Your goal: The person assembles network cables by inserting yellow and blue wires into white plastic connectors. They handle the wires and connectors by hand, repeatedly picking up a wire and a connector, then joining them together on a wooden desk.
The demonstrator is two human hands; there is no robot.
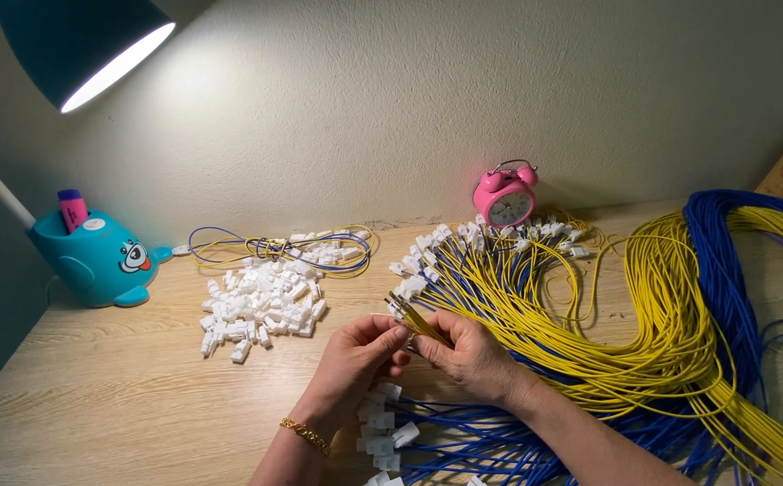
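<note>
My left hand (355, 360), with a gold bracelet at the wrist, and my right hand (472, 355) meet at the middle of the wooden desk (103, 405). Together they pinch the metal-tipped ends of a few yellow wires (409, 315), which stick up and to the left from my fingers. Whether a white connector sits between the fingers is hidden. A pile of loose white plastic connectors (261, 306) lies to the left of my hands. Blue wires ending in white connectors (382, 432) lie just under my wrists.
A large bundle of yellow and blue wires (679, 324) covers the desk's right side, many tipped with white connectors. A pink alarm clock (505, 195) stands by the wall. A teal whale-shaped holder (99, 256) and a lit teal lamp (76, 45) are at left. A small coil of wires (274, 245) lies behind the pile.
</note>
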